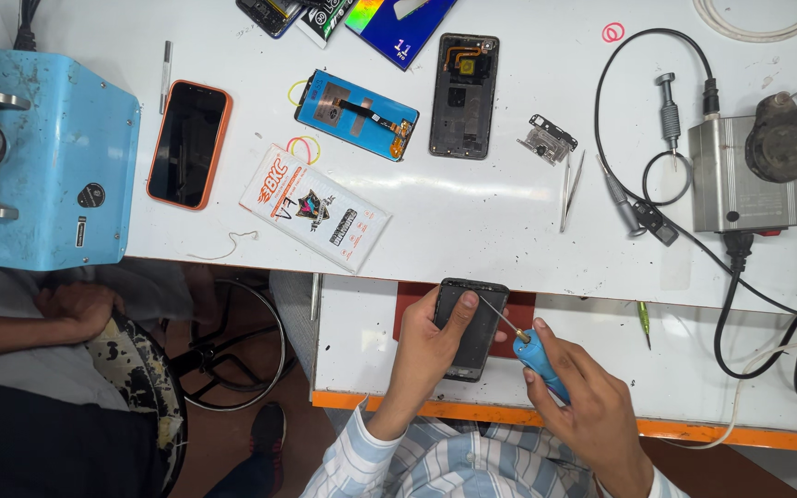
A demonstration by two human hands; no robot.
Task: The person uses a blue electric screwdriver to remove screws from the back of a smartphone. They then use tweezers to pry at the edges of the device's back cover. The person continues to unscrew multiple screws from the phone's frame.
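1. A dark opened phone (472, 327) lies at lower centre of the frame, on a red mat (410, 314) on the white pull-out shelf (362, 355).
2. The left hand (426, 355) clasps the phone's left edge, thumb laid across its upper face, fingers closed round it.
3. The right hand (583, 406) is wrapped tight about a blue-handled screwdriver (532, 350); its thin shaft slants up-left, tip touching the phone near its top (exact contact point too small to tell).
4. Further out, on the upper white bench (472, 221): tweezers (571, 189), a back housing (463, 97), a display panel (356, 113).
5. Another person's hand (76, 309) rests at lower left.
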